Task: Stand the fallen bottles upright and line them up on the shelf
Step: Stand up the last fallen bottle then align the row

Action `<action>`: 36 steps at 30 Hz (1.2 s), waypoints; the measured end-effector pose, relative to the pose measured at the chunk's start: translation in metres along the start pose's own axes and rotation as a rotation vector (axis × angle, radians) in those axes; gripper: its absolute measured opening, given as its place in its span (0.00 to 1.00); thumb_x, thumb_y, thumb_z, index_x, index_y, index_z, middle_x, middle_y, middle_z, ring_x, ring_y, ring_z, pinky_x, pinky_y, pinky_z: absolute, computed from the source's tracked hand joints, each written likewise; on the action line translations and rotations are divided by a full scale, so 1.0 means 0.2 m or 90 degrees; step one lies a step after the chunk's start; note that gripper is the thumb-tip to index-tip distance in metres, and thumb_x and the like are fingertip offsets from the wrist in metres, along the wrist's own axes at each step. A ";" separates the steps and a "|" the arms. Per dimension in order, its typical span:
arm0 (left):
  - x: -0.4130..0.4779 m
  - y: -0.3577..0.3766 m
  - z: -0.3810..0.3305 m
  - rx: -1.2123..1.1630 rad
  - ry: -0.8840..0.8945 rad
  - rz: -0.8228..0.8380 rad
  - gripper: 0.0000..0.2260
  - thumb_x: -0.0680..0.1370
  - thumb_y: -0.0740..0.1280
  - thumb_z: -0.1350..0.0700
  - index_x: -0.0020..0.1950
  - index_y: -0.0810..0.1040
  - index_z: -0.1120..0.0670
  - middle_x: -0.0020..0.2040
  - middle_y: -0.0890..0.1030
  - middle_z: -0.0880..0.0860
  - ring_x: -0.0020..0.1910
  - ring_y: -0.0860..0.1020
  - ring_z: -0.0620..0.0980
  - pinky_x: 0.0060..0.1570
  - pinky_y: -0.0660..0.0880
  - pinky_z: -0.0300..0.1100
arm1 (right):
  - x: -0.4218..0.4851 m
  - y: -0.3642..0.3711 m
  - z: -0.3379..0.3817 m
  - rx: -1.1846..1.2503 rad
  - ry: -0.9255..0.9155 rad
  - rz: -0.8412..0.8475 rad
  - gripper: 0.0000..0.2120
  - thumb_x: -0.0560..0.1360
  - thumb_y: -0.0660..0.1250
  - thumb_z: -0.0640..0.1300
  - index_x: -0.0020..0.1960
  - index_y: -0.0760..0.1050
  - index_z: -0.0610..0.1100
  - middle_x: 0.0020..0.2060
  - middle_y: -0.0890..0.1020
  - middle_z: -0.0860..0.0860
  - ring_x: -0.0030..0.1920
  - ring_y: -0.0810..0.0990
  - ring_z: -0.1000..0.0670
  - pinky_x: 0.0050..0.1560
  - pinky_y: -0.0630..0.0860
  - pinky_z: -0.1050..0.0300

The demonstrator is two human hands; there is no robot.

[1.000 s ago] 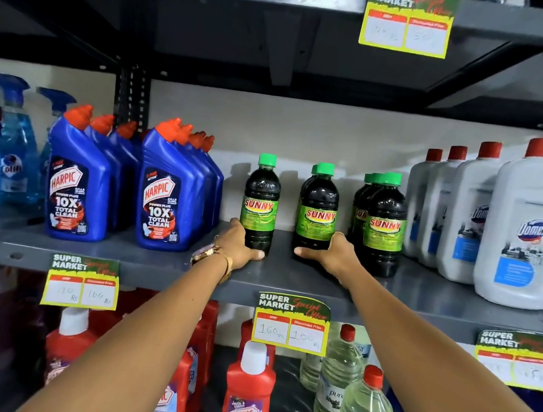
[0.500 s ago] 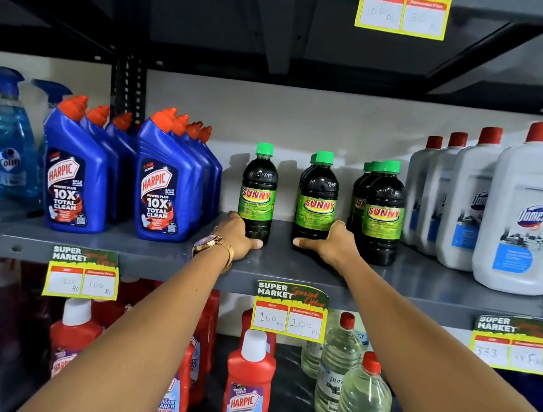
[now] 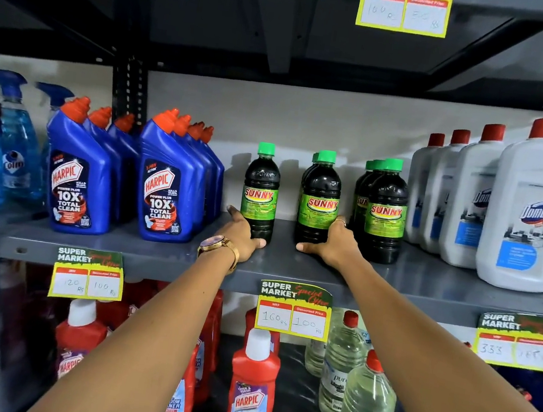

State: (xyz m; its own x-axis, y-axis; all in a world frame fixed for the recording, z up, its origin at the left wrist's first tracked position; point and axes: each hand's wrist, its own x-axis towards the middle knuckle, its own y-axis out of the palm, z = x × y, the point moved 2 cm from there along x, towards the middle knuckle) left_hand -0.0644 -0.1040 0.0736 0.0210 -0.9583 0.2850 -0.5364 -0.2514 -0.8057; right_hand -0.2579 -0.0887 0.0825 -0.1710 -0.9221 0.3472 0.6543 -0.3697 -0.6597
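Dark Sunny bottles with green caps stand upright on the grey middle shelf [image 3: 289, 270]. A single one [image 3: 261, 183] stands on the left, a short row [image 3: 321, 191] in the middle, and another row [image 3: 386, 203] on the right. My left hand [image 3: 240, 236] wraps the base of the left bottle, thumb in front. The base of the middle front bottle is cupped by my right hand [image 3: 334, 245], with fingers along its right side and the thumb stretched out on the shelf.
Blue Harpic bottles [image 3: 165, 185] stand to the left, beside Colin sprays [image 3: 15, 151]. White Domex jugs [image 3: 531, 212] fill the right end. Red Harpic bottles [image 3: 251, 386] and clear bottles [image 3: 364, 411] stand on the shelf below. Price tags [image 3: 294, 311] hang on the shelf edge.
The view has shifted slightly, so the shelf sits higher in frame. Both hands stay at the bases of the same two bottles, which stand a little straighter in line.
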 end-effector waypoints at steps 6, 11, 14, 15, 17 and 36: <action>-0.01 -0.01 0.00 0.006 -0.002 -0.001 0.46 0.77 0.65 0.47 0.75 0.35 0.64 0.72 0.66 0.64 0.68 0.69 0.61 0.66 0.67 0.51 | 0.00 0.00 0.01 -0.005 -0.001 0.000 0.43 0.64 0.80 0.49 0.68 0.60 0.34 0.64 0.75 0.37 0.65 0.75 0.37 0.64 0.73 0.46; -0.01 -0.01 0.00 0.032 -0.003 -0.004 0.45 0.77 0.65 0.46 0.75 0.36 0.64 0.72 0.66 0.64 0.68 0.69 0.61 0.65 0.68 0.50 | -0.02 -0.01 0.02 -0.026 0.004 -0.004 0.45 0.63 0.81 0.50 0.68 0.60 0.34 0.64 0.76 0.38 0.64 0.75 0.38 0.63 0.74 0.46; -0.02 -0.01 -0.01 0.043 -0.018 0.000 0.45 0.77 0.65 0.46 0.75 0.35 0.64 0.72 0.65 0.65 0.68 0.69 0.62 0.66 0.67 0.51 | -0.03 -0.02 0.03 -0.016 0.018 0.002 0.46 0.63 0.81 0.50 0.69 0.59 0.34 0.64 0.75 0.37 0.65 0.75 0.38 0.63 0.74 0.47; -0.02 -0.01 -0.01 0.048 -0.032 0.003 0.46 0.77 0.64 0.44 0.75 0.34 0.65 0.73 0.64 0.66 0.69 0.68 0.63 0.66 0.66 0.51 | -0.04 -0.02 0.03 -0.002 0.024 0.010 0.48 0.63 0.80 0.50 0.71 0.58 0.33 0.65 0.74 0.37 0.66 0.74 0.38 0.64 0.73 0.48; -0.05 -0.01 -0.01 0.075 -0.062 0.020 0.48 0.76 0.62 0.39 0.75 0.35 0.66 0.75 0.59 0.66 0.71 0.64 0.64 0.70 0.63 0.52 | -0.06 -0.04 0.03 0.035 0.038 0.036 0.49 0.64 0.80 0.50 0.72 0.57 0.33 0.66 0.73 0.39 0.68 0.72 0.40 0.65 0.71 0.50; -0.24 0.01 -0.21 0.056 0.380 0.104 0.12 0.78 0.64 0.48 0.58 0.82 0.49 0.59 0.81 0.45 0.58 0.78 0.43 0.64 0.69 0.44 | 0.03 -0.37 -0.40 0.094 0.117 -0.065 0.43 0.59 0.83 0.49 0.68 0.68 0.37 0.64 0.76 0.41 0.65 0.74 0.41 0.65 0.72 0.51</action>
State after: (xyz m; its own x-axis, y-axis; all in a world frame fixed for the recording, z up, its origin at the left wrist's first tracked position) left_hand -0.1017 -0.0537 0.0806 -0.5443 -0.7503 0.3752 -0.4211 -0.1425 -0.8958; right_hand -0.3663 -0.0762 0.0811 -0.3640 -0.8913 0.2704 0.7253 -0.4534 -0.5181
